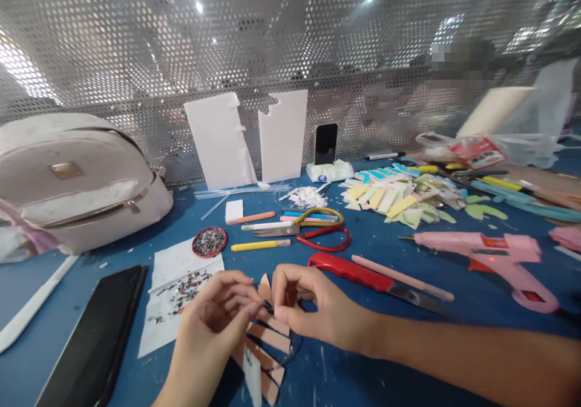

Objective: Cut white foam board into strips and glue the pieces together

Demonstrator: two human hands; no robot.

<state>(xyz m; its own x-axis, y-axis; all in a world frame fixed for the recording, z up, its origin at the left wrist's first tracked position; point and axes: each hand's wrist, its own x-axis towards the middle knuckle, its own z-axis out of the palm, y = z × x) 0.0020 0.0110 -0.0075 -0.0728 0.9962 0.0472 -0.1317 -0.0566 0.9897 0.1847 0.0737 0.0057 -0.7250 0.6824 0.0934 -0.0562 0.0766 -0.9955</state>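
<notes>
Blue counter (372, 256) is a proper craft mess. A big pale backpack (77, 180) sits at the left edge, and two white foam boards (222, 141) lean along the back edge. There's a black phone (97, 334) toward the near left corner and a pink glue gun (490, 253) on the right. A white sheet (177, 286) sprinkled with glitter lies left of centre, with a red knife (358, 274) and scissors (313, 228) mid-counter. Left hand (213, 325) and right hand (318, 307) are both pinched tight, fingertips meeting on a peach paper piece (267, 337) with black strips, at the middle of the near edge. Smallest is the red glitter lid (209, 241), just behind the sheet.
</notes>
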